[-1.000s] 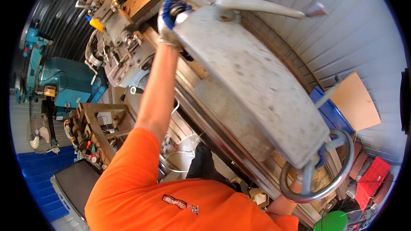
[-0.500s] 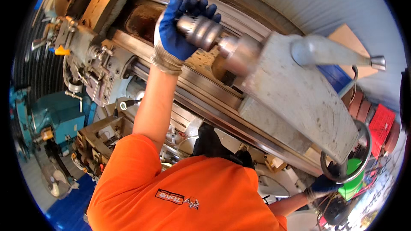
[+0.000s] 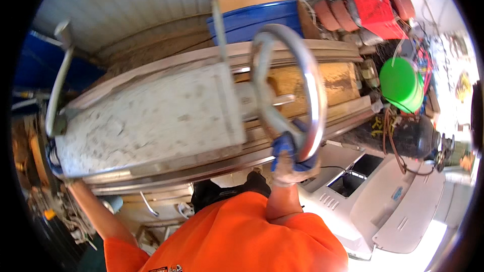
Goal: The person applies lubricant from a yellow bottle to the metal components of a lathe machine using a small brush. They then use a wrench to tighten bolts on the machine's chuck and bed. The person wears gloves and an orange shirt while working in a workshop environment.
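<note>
- Tailstock: long axis runs left to right.
- Wheel: at the tailstock's right end; the right hand is nearer, its grip wrapped round the lower rim.
- Left hand: at the tailstock's left end, mostly hidden; I cannot tell its grip.

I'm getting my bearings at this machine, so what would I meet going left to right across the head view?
Lever → grey housing → handwheel, with the right hand on its lower rim → green bucket.
</note>
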Demonstrator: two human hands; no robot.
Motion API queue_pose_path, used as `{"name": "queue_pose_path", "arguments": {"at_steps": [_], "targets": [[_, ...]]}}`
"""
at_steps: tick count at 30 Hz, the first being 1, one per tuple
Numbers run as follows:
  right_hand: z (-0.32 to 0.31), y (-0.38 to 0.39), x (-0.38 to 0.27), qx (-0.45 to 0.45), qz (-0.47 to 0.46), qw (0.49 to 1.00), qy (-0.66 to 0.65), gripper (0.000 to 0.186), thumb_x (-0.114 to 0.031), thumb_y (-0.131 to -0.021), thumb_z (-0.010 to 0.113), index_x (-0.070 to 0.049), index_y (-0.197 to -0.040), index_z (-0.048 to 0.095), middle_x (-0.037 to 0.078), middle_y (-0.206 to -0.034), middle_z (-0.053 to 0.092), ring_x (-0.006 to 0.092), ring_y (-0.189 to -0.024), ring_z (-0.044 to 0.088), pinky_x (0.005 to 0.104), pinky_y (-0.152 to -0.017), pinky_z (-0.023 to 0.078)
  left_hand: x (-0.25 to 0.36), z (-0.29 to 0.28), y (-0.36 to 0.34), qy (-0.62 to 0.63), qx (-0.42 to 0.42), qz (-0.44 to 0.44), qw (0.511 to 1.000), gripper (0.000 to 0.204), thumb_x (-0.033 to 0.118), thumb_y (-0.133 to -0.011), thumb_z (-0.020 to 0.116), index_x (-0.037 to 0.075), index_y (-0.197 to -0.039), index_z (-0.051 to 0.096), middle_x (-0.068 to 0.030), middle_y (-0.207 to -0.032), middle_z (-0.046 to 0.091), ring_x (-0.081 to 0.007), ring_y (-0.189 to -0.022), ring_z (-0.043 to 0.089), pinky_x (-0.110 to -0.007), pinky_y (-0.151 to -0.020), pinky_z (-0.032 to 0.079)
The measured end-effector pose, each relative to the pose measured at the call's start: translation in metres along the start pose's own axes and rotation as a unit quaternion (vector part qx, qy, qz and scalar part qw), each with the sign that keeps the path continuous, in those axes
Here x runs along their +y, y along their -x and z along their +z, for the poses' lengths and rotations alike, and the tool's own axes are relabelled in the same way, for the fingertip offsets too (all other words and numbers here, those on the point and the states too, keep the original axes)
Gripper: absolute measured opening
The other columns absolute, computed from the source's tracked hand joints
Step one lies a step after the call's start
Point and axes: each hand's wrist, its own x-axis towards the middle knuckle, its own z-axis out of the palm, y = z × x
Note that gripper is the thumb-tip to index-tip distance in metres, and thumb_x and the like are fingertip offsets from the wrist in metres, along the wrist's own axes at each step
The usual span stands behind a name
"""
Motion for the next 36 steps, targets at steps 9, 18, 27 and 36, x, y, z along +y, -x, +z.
{"name": "queue_pose_path", "arguments": {"at_steps": [9,18,27,36], "targets": [[-0.029,-0.042,0.025,0.021,-0.062,0.994,0.085,0.046,-0.026,-0.083,0.08,0.009,-0.11,0.067,0.011,-0.075,0.067,0.0171,-0.061,0.063,0.0289,-0.058,0.05,-0.001,0.009,-0.001,-0.379,-0.356,0.212,0.828,0.03,0.019,-0.1,0.044,0.001,-0.115,0.063,-0.0046,-0.098,0.066,-0.0151,-0.08,0.061,-0.032,-0.075,0.051],[-0.062,-0.107,0.055,0.094,-0.05,0.994,-0.02,0.056,-0.027,-0.087,0.07,0.016,-0.121,0.058,0.011,-0.075,0.064,0.012,-0.053,0.057,0.0254,-0.048,0.044,-0.056,0.128,0.093,-0.045,-0.273,0.057,0.959,0.034,0.022,-0.102,0.044,-0.002,-0.12,0.06,-0.0118,-0.115,0.067,-0.0223,-0.101,0.065,-0.041,-0.095,0.053],[-0.132,-0.193,0.125,0.159,-0.067,0.983,-0.058,0.04,-0.013,-0.09,0.069,0.01,-0.121,0.058,0.008,-0.077,0.062,0.0114,-0.058,0.057,0.0243,-0.051,0.045,-0.099,0.284,0.197,0.206,-0.116,-0.154,0.959,0.031,0.025,-0.101,0.053,0.007,-0.081,0.067,-0.0068,-0.085,0.07,-0.0274,-0.098,0.065,-0.049,-0.109,0.044],[-0.202,-0.29,0.195,0.194,-0.104,0.975,-0.021,0.029,-0.01,-0.094,0.069,0.007,-0.116,0.064,0.012,-0.098,0.071,0.0158,-0.076,0.066,0.0281,-0.067,0.054,-0.147,0.371,0.27,0.231,-0.212,-0.227,0.922,0.031,0.032,-0.104,0.049,0.006,-0.1,0.066,-0.0126,-0.111,0.068,-0.0318,-0.115,0.06,-0.05,-0.113,0.04]]}}
